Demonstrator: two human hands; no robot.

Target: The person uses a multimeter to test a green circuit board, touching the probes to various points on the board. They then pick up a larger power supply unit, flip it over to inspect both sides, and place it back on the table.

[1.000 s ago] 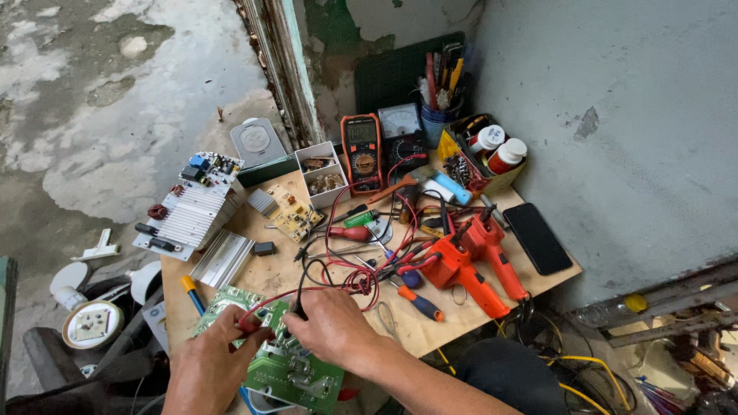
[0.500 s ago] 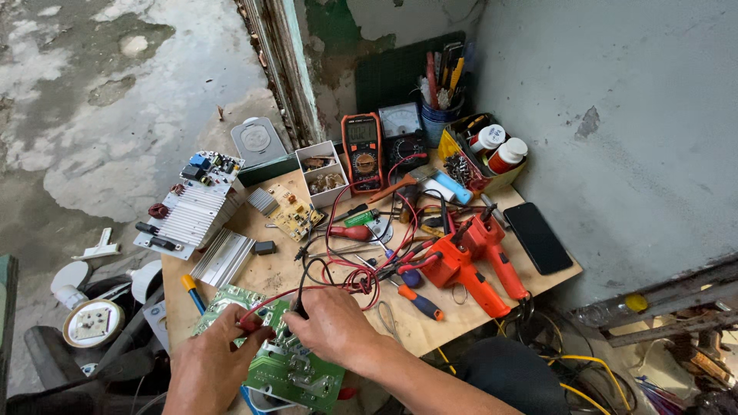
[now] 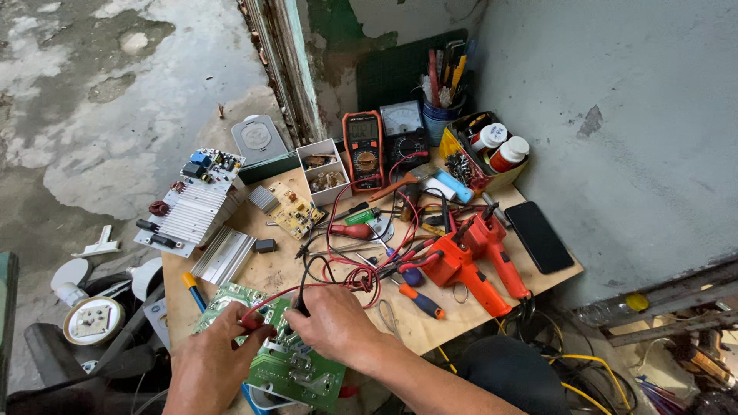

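Note:
A green circuit board (image 3: 296, 369) lies at the near edge of a wooden table (image 3: 430, 323). My left hand (image 3: 215, 361) holds a red test probe (image 3: 250, 321) with its tip down on the board. Beside it my right hand (image 3: 334, 327) grips a black test probe (image 3: 300, 303), also pressed to the board. Red and black leads (image 3: 346, 253) loop back across the table to an orange-cased digital multimeter (image 3: 364, 149) standing at the far side.
On the table lie two orange hot-air or solder guns (image 3: 477, 257), screwdrivers (image 3: 419, 300), a black phone (image 3: 538, 236), an analogue meter (image 3: 406, 138), a white parts box (image 3: 323, 170), a heatsinked board (image 3: 196, 204), a pen cup (image 3: 446, 84) and jars (image 3: 500, 150). A grey wall stands right.
Both hands shifted slightly on the green board, with the probes staying on it. Nothing else on the table has moved.

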